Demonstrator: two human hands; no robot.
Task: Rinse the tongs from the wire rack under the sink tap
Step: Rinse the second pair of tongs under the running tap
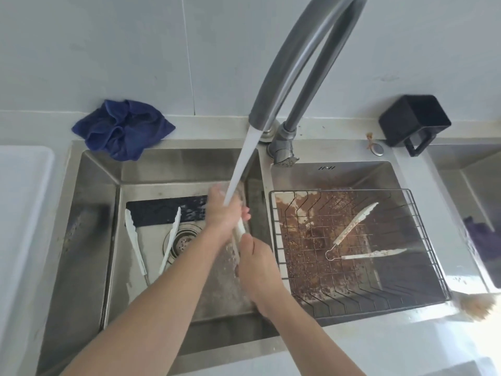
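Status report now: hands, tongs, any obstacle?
Left hand and right hand grip tongs under tap stream. Second pair waits on wire rack. Nothing blocks.

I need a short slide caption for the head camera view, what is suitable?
Both hands rinse tongs under the tap; another pair waits on the rack.

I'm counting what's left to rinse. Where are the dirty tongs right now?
In the head view, the dirty tongs lie open on the wire rack over the right basin, right of the running tap.
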